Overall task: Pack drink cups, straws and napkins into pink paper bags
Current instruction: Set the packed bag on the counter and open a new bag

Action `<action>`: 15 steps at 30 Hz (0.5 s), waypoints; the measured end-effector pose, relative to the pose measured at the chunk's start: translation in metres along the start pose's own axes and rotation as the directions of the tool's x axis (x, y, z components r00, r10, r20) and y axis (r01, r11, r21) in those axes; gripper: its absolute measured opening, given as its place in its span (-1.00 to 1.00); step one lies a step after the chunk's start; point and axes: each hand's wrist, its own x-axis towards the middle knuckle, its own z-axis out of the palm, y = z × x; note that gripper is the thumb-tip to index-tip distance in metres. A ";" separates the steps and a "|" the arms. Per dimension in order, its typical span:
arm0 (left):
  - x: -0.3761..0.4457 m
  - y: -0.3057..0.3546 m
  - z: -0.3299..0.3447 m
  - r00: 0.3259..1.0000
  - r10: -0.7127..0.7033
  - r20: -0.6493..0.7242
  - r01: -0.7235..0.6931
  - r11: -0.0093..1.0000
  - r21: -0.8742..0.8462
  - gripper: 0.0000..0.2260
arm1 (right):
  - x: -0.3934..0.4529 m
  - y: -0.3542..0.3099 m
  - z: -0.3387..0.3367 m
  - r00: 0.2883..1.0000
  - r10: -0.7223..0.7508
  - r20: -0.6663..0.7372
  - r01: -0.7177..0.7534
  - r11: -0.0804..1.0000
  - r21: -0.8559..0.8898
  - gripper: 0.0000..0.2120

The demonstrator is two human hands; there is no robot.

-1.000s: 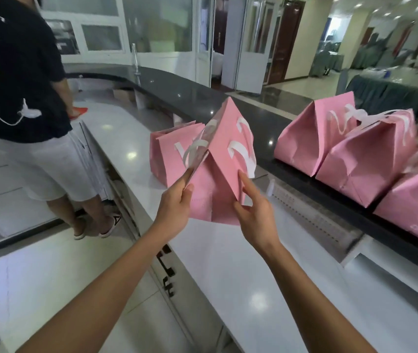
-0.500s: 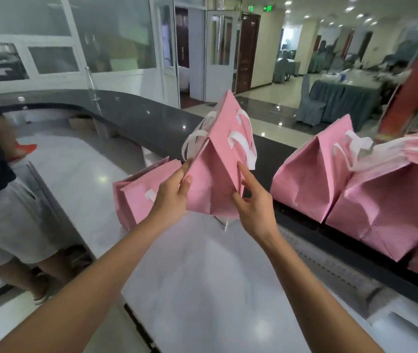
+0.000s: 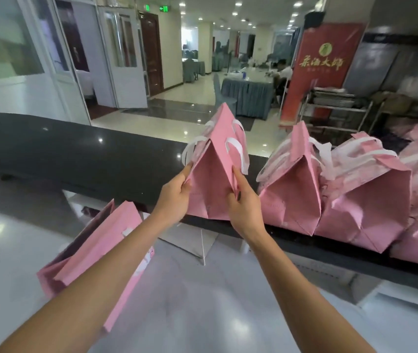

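Both hands, left hand (image 3: 174, 197) and right hand (image 3: 245, 210), fingers pinching its sides, have carried the pink bag (image 3: 215, 179) onto the dark surface (image 3: 75, 159) (beside the packed bags (image 3: 330, 189)); it seems finished.

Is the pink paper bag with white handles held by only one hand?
No, the left hand and right hand each pinch an edge of the pink paper bag.

Matt pink paper bag (image 3: 214, 184), glossy black stone ledge (image 3: 75, 159)
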 end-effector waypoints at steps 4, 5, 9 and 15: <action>0.028 -0.016 0.004 0.993 0.009 0.119 -0.003 0.999 -0.050 -0.56 | 0.010 -0.004 0.013 0.994 0.073 -0.080 -0.076 0.996 -0.035 -0.29; 0.033 -0.019 0.007 0.989 0.010 0.144 -0.002 0.999 -0.054 -0.56 | 0.012 -0.004 0.016 0.991 0.096 -0.094 -0.101 0.993 -0.054 -0.28; 0.050 -0.025 0.017 0.971 0.027 0.237 -0.004 0.995 -0.097 -0.52 | 0.017 -0.002 0.022 0.978 0.142 -0.154 -0.162 0.979 -0.125 -0.26; 0.060 -0.016 0.031 0.942 0.066 0.328 -0.006 0.984 -0.181 -0.53 | 0.007 -0.001 0.022 0.958 0.161 -0.237 -0.208 0.960 -0.187 -0.23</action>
